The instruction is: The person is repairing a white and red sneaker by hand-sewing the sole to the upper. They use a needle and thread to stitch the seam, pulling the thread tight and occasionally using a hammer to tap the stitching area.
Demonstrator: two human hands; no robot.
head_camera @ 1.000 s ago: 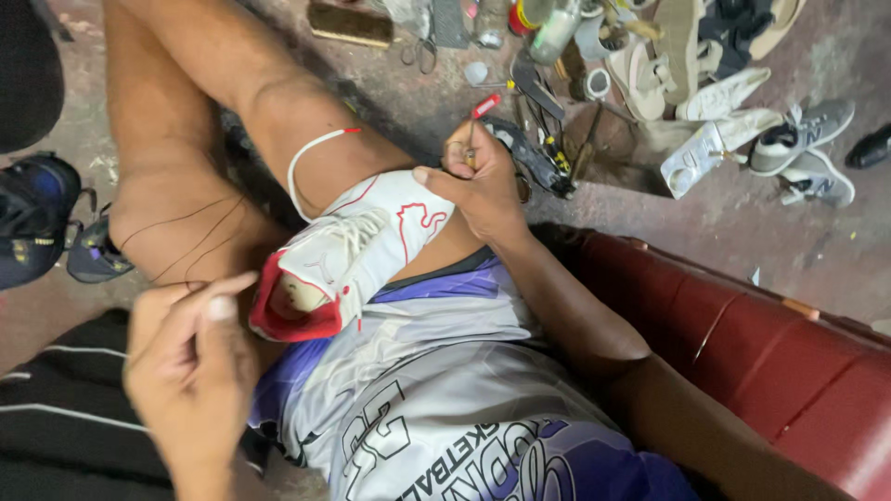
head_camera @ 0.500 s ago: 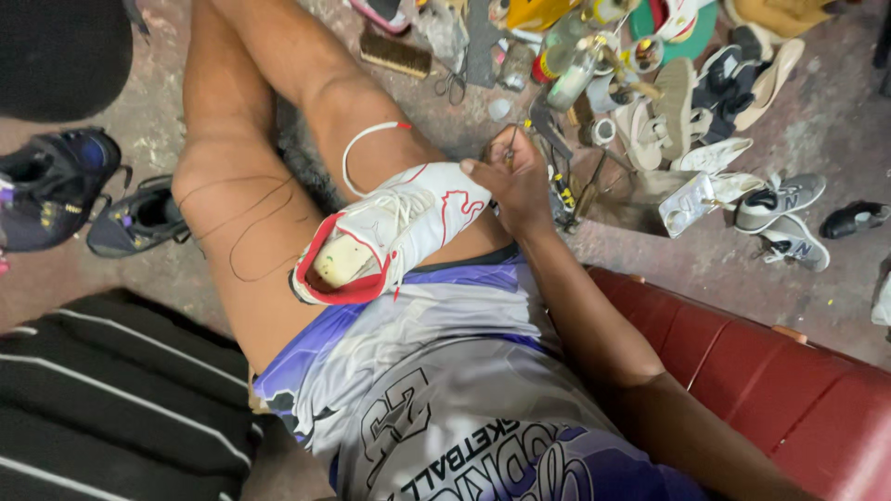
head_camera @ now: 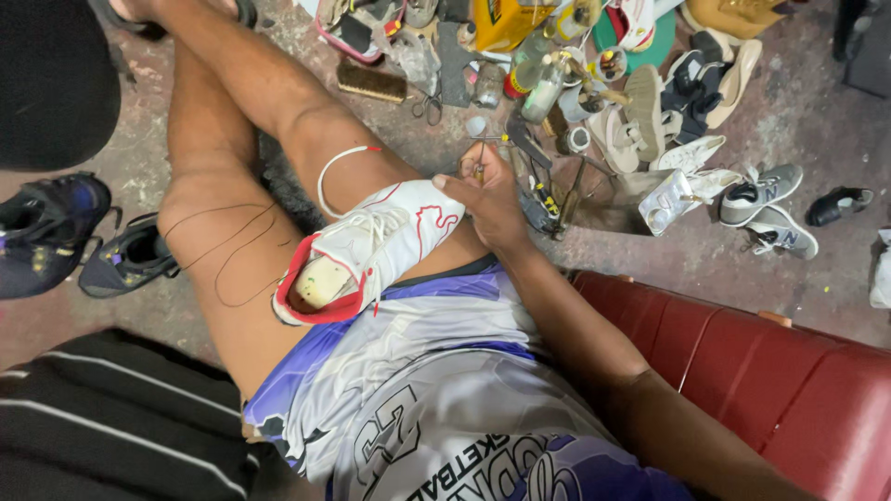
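A white sneaker (head_camera: 371, 246) with a red lining lies wedged between my bare thighs, its opening turned toward me. My right hand (head_camera: 487, 199) rests at the sneaker's far end, fingers pinched on a thin tool (head_camera: 480, 171) with a yellowish handle. A dark thread (head_camera: 232, 243) loops loosely over my left thigh and runs to the shoe. A white cord (head_camera: 339, 162) arcs over the other thigh. My left hand is out of view.
Several bottles, brushes, scissors and tools (head_camera: 520, 83) litter the floor ahead. Loose shoes and soles (head_camera: 761, 199) lie at the right, two dark sneakers (head_camera: 83, 246) at the left. A red padded seat (head_camera: 789, 371) is at my right, and a striped cloth (head_camera: 102, 417) at lower left.
My left hand, which was pulling the thread at the lower left, has dropped out of view. The thread now lies slack on the thigh. The right hand stays at the shoe.
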